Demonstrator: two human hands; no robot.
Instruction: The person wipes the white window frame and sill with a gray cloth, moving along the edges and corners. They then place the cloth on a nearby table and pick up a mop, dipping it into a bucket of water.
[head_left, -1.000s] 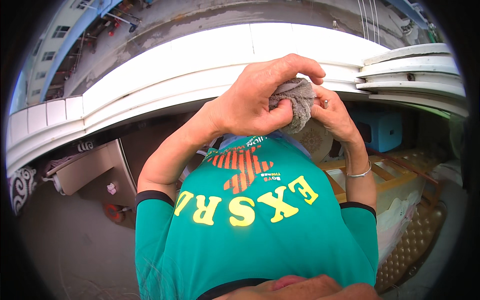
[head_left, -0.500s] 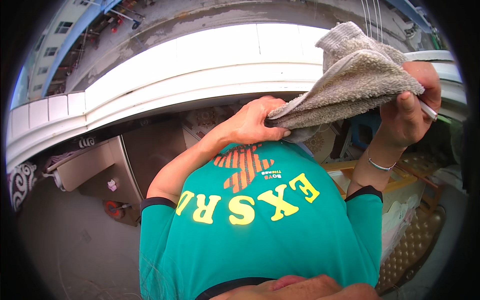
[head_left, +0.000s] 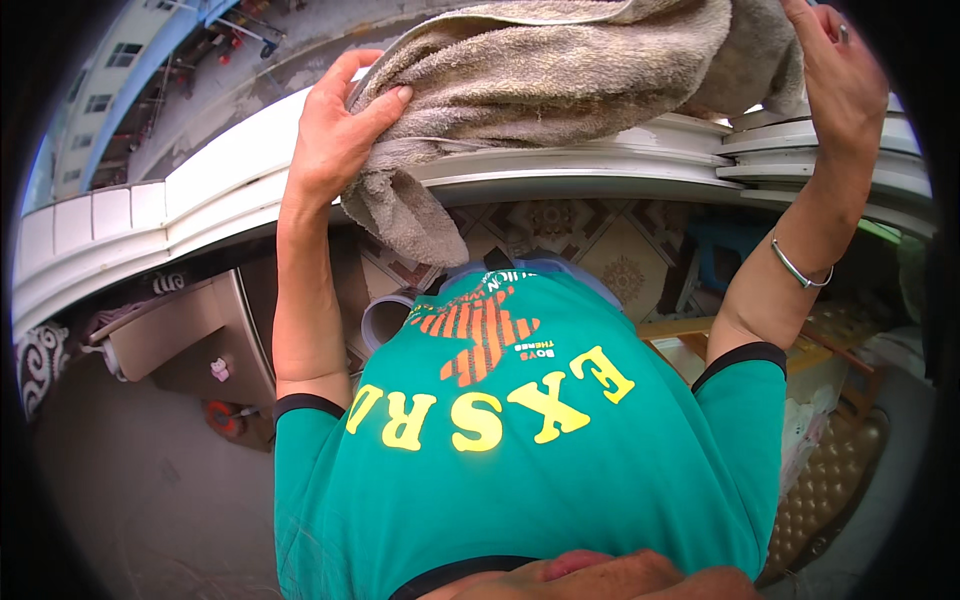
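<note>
**Up Over the Balcony Wall, We Spread the Towel**

Above the white balcony wall (head_left: 250,190), we hold a grey-brown towel (head_left: 560,70) up high with both hands. Our left hand (head_left: 335,125) is shut on the towel's left end, thumb on top and fingers tucked under the cloth. Our right hand (head_left: 840,75) grips the right end, up near the top of the picture, and has a ring on one finger. A silver bangle (head_left: 800,268) sits on that wrist. The towel stretches between our hands, and one loose corner (head_left: 405,220) hangs down on the left, in front of the wall's rim.

To do this well, we think we should keep both hands holding tight, because the street (head_left: 230,90) is far down below and a dropped towel would be gone. We should pull the two ends apart so the cloth goes flat, with no bunches. The droopy corner wants shaking out too. We should keep our hands level, so one side does not slide lower than the other.

Below us are our green shirt (head_left: 540,450) and the patterned floor tiles (head_left: 620,270).
</note>
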